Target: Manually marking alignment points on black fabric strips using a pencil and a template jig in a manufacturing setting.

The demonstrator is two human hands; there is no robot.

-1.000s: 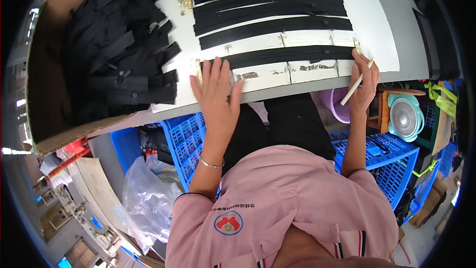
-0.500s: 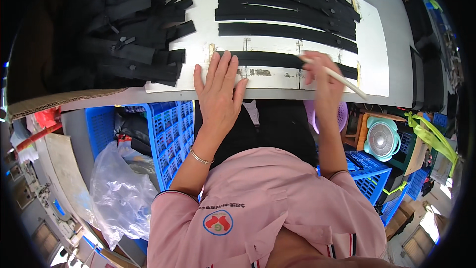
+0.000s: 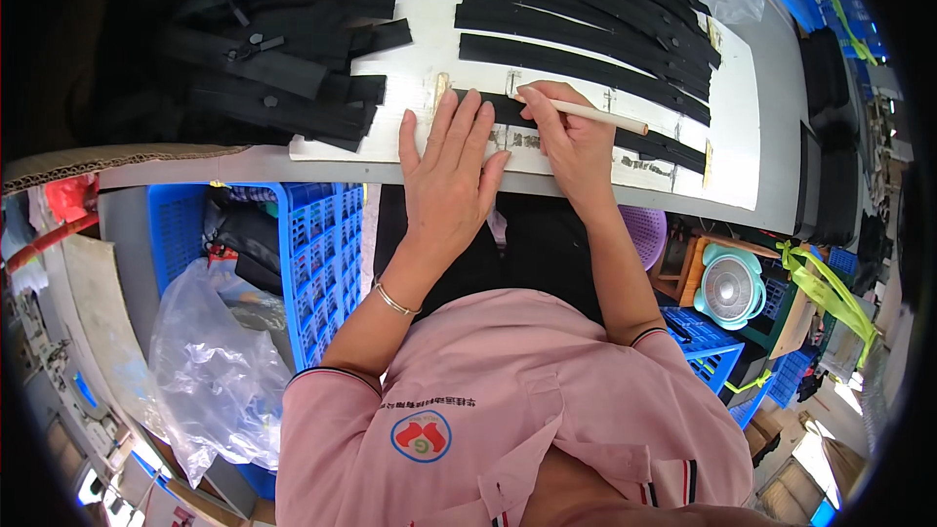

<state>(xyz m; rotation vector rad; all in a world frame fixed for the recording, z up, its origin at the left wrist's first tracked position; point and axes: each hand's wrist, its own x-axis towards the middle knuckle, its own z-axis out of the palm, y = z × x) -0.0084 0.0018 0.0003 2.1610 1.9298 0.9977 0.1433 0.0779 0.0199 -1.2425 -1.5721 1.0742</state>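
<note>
A black fabric strip [image 3: 666,149] lies across the white board [image 3: 739,107] near the table's front edge. My left hand [image 3: 444,185] rests flat with fingers stretched out, the fingertips on the strip's left end. Pinched in my right hand [image 3: 578,151] is a slim whitish pen-like stick [image 3: 610,120]. Its tip points left and meets the strip near a dark mark on the board; my fingers partly hide the contact. Several more black strips [image 3: 586,60] lie in rows just beyond.
A heap of black strips [image 3: 283,73], some with small dark fittings, covers the table's left side. Below the table stand a blue crate [image 3: 322,263], a clear plastic bag [image 3: 215,361] and a turquoise fan [image 3: 732,286]. Dark stacked pieces [image 3: 833,127] sit at the right edge.
My right hand has moved left along the strip with the pen-like stick, closer to my left hand. My left hand still lies on the strip's end. The whole view has shifted slightly.
</note>
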